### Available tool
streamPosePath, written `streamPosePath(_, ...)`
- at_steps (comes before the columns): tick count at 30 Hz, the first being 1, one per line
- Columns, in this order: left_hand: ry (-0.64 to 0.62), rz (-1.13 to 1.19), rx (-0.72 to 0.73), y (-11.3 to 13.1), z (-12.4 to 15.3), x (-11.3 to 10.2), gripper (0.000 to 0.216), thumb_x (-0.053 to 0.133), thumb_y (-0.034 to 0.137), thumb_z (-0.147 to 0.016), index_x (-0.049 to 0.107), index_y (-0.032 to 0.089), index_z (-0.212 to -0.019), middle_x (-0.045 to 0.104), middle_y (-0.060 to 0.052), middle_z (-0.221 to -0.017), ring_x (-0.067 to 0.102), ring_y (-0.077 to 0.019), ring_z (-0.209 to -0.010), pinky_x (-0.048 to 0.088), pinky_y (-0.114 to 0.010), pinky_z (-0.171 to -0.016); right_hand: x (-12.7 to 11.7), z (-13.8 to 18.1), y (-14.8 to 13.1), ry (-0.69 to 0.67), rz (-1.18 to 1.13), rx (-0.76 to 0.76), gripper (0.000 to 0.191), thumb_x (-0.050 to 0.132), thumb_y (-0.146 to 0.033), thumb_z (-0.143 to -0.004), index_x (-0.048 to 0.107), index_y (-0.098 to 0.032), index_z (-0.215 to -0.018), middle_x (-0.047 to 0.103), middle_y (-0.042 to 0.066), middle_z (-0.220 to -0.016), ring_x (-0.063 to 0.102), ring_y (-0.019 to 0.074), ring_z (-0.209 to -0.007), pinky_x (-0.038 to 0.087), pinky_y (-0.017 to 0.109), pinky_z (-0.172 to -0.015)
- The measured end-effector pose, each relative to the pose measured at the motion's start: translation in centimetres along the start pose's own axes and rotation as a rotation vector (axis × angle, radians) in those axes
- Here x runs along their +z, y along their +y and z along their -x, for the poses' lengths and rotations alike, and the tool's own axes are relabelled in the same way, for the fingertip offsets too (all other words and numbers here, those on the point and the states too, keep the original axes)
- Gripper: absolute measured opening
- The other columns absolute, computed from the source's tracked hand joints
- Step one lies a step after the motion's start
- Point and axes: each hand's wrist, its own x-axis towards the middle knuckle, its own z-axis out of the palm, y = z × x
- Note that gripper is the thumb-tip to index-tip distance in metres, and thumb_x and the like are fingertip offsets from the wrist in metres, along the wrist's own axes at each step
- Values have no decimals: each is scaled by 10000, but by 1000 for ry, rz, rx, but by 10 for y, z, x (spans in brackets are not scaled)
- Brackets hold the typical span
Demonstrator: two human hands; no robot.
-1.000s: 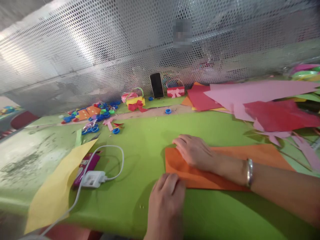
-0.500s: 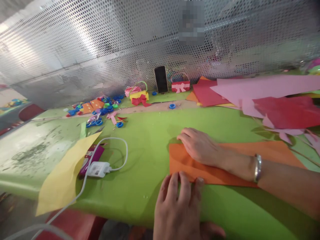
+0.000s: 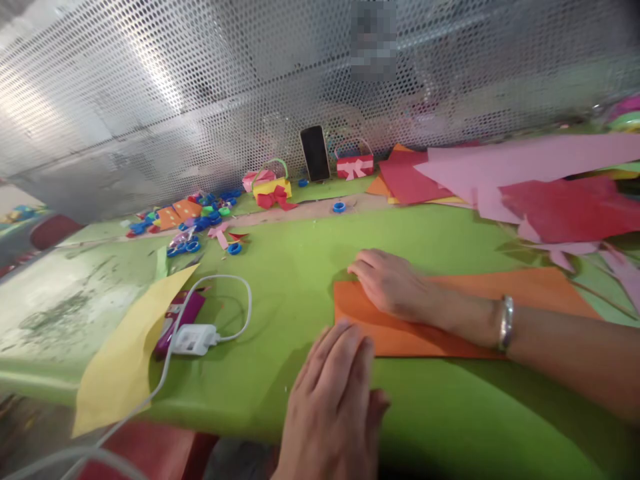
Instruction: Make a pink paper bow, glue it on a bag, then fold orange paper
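A folded sheet of orange paper (image 3: pixel 505 283) lies on the green table in front of me. My right hand (image 3: pixel 387 280), with a silver bangle at the wrist, reaches in from the right and rests on the paper's left part. Its fingers are curled at the far edge, holding the sheet down; the fingertips are partly hidden. My left hand (image 3: pixel 335 393) is at the paper's near left corner. Its fingers are stretched out side by side with the thumb apart, and nothing shows in them. Whether its fingertips touch the sheet I cannot tell.
Left lie yellow paper (image 3: pixel 117 353), a white charger (image 3: pixel 194 339) with its cable, and a purple packet (image 3: pixel 163 339). Blue scissors (image 3: pixel 185 248), small paper baskets (image 3: pixel 273 190) and an upright phone (image 3: pixel 315 153) stand farther back. Pink paper (image 3: pixel 500 160) and red paper (image 3: pixel 565 210) lie right.
My left hand has slid left along the paper's near edge to its corner, fingers now closer together. My right hand stays on the orange paper. The whole view has shifted slightly.
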Motion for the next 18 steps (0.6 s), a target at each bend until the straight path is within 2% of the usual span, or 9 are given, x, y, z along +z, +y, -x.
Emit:
streamPosePath(2,-50,27,-61,0,-19,15,390,364,256,-993,590,90,-1264,657,-125,-1279,602,-250,-1207,530,-387,-1009,2,-2,1,10,-4,-1,231,409,-45,-860,615,-123,-929,587,106,-883,514,198,-770,409,311,-651)
streamPosePath(4,-191,24,-89,-5,-32,26,399,425,244,-966,567,92,-1307,610,-144,-1343,570,-288,-1247,522,-460,-1013,0,-7,6,29,-11,-11,207,439,-63,-869,609,-125,-968,594,101,-912,537,193,-809,436,302,-680)
streamPosePath(6,-314,36,-114,-10,-39,31,425,448,252,-956,529,147,-1359,528,-118,-1432,495,-298,-1321,456,-538,-1060,-9,-11,11,58,-15,-26,213,450,-65,-875,602,-127,-1012,596,97,-945,551,179,-840,453,288,-710)
streamPosePath(8,-368,47,-150,-13,-39,31,434,424,261,-965,494,207,-1390,470,-76,-1478,450,-287,-1357,379,-604,-1092,-25,-8,9,87,-6,-47,232,428,-54,-881,611,-132,-1000,587,91,-926,544,173,-825,448,284,-699)
streamPosePath(12,-361,20,-170,-10,-37,25,434,374,228,-973,484,218,-1393,465,-74,-1483,453,-294,-1355,332,-676,-1081,-61,34,-29,60,67,-152,298,450,-202,-940,610,-172,-690,507,44,-692,443,186,-664,357,325,-598)
streamPosePath(13,-354,10,-160,-9,-37,25,436,372,206,-968,490,206,-1388,472,-85,-1478,456,-299,-1352,338,-681,-1073,-66,48,-43,27,137,-164,339,467,-344,-960,645,-157,-740,515,51,-701,447,203,-683,358,347,-610)
streamPosePath(14,-347,-1,-142,-9,-36,25,441,371,187,-960,494,194,-1383,481,-96,-1471,462,-303,-1348,350,-683,-1064,-68,61,-57,66,191,-113,426,464,-461,-954,680,-124,-809,534,66,-722,449,214,-693,362,363,-615)
streamPosePath(16,-321,-29,-99,-11,-36,27,452,370,159,-945,499,174,-1378,506,-118,-1451,482,-311,-1331,375,-683,-1043,-66,79,-79,86,216,-27,550,444,-557,-940,709,-75,-912,565,85,-761,464,219,-723,386,376,-656)
streamPosePath(18,-286,-62,-60,-15,-36,31,454,359,154,-942,510,176,-1370,531,-121,-1429,510,-312,-1307,392,-682,-1028,-61,88,-89,82,234,16,574,463,-579,-925,721,-67,-948,575,81,-757,466,214,-717,390,376,-651)
